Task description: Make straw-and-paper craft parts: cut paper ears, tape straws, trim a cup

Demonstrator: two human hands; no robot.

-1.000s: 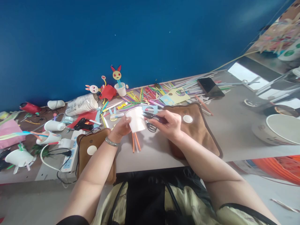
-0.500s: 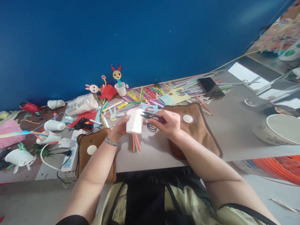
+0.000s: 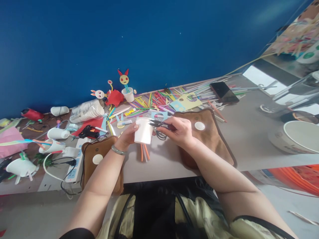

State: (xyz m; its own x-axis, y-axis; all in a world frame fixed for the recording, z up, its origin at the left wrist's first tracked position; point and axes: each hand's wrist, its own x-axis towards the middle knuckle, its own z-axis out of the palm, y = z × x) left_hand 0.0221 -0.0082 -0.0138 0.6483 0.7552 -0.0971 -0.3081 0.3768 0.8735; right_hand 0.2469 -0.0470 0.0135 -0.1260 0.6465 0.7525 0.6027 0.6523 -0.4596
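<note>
A white paper cup [image 3: 144, 132] is held above the table by my left hand [image 3: 129, 133], its thumb on the near side and the other fingers mostly hidden behind the cup. My right hand [image 3: 181, 130] grips dark-handled scissors [image 3: 161, 124], with the blades at the cup's upper right edge; whether they have cut into it I cannot tell. Just behind that hand, the round handles of a second pair of scissors [image 3: 161, 135] show on the table. Orange and clear straws [image 3: 145, 155] lie below the cup.
Brown padded warmers [image 3: 211, 139] lie on both sides. Many coloured straws [image 3: 159, 99], a phone [image 3: 224, 92] and a rabbit-faced cup figure [image 3: 128, 94] are along the blue wall. A power strip [image 3: 76, 166] and stacked cups [image 3: 87, 113] stand left; a white bowl [image 3: 296, 137] is right.
The cup has tilted and shifted slightly down and to the right in my left hand. The scissors stay at its edge, and my right hand has hardly moved.
</note>
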